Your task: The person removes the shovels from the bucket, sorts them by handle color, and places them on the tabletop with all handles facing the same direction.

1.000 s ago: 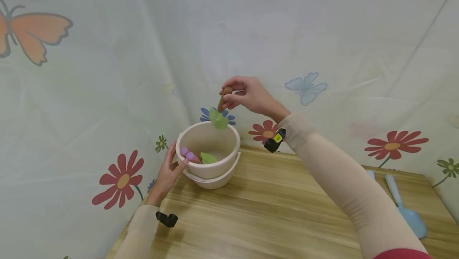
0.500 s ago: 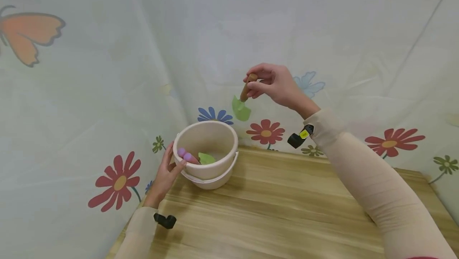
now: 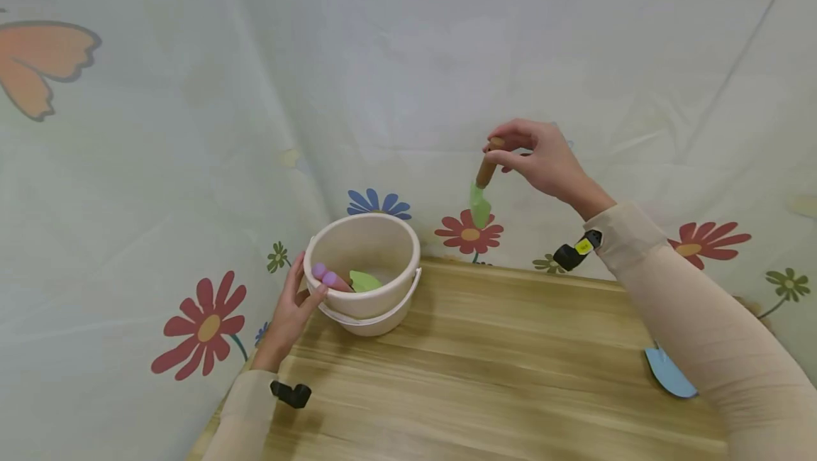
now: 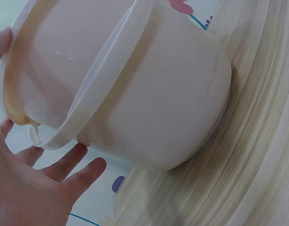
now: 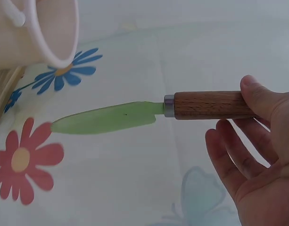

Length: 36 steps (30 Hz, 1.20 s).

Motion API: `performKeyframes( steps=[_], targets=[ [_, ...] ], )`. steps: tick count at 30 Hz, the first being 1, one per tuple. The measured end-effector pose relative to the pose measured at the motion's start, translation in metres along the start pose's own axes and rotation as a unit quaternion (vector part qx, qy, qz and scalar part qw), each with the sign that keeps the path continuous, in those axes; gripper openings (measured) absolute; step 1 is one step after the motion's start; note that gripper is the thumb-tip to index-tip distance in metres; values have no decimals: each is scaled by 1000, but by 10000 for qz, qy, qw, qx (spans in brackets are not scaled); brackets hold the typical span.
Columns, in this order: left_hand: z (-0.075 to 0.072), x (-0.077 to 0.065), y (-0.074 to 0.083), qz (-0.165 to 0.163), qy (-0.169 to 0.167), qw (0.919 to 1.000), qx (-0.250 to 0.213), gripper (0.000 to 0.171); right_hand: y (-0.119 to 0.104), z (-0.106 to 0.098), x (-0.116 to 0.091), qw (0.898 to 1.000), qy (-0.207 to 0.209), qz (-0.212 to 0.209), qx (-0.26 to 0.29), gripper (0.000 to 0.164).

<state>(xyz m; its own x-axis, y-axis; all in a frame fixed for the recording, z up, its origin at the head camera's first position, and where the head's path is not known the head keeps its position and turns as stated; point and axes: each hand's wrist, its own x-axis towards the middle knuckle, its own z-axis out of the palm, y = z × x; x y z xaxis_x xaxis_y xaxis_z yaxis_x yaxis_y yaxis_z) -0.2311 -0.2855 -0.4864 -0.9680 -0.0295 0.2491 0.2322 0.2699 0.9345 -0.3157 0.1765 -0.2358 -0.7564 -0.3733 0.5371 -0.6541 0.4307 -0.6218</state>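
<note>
My left hand (image 3: 287, 319) rests at the left of a cream bucket (image 3: 376, 303). Its thumb is at the rim, and in the left wrist view the spread, mostly straight fingers touch the bucket's outside. Inside lie pinkish pieces with purple round ends (image 3: 335, 279) and a green blade-like piece (image 3: 365, 281); their lower parts are hidden. To the bucket's right, above the table, my right hand (image 3: 542, 159) pinches a small garden trowel (image 3: 488, 170) by the end of its wooden handle. The trowel's green blade hangs down, seen nearly edge-on in the right wrist view.
On the wooden table (image 3: 485, 362) lies a blue toy shovel (image 3: 670, 374) at the right, partly covered by my right sleeve. A flower-printed cloth (image 3: 447, 78) hangs behind and at the left, close to the bucket.
My right hand has carried the trowel from above the bucket to the right, and the trowel has turned nearly edge-on. The left hand stays at the bucket.
</note>
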Motion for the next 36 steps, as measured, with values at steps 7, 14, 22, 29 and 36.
performKeyframes(
  steps=[7,14,22,29,36],
  targets=[
    [-1,-2,0,66,7,10000,13,82,22,-14,-23,9983,238,511,171,33],
    [-1,-3,2,57,-1,10000,12,83,42,-24,-46,9959,333,828,128,35],
    [1,-1,0,109,-49,9999,-11,82,70,-26,-73,9918,340,1212,-234,38],
    [-1,-1,0,91,-87,9999,-15,82,97,-28,-101,9862,225,1541,-555,39],
    [0,-2,3,-10,-93,10000,-25,82,121,-34,-127,9788,140,1864,-830,43]
  ],
)
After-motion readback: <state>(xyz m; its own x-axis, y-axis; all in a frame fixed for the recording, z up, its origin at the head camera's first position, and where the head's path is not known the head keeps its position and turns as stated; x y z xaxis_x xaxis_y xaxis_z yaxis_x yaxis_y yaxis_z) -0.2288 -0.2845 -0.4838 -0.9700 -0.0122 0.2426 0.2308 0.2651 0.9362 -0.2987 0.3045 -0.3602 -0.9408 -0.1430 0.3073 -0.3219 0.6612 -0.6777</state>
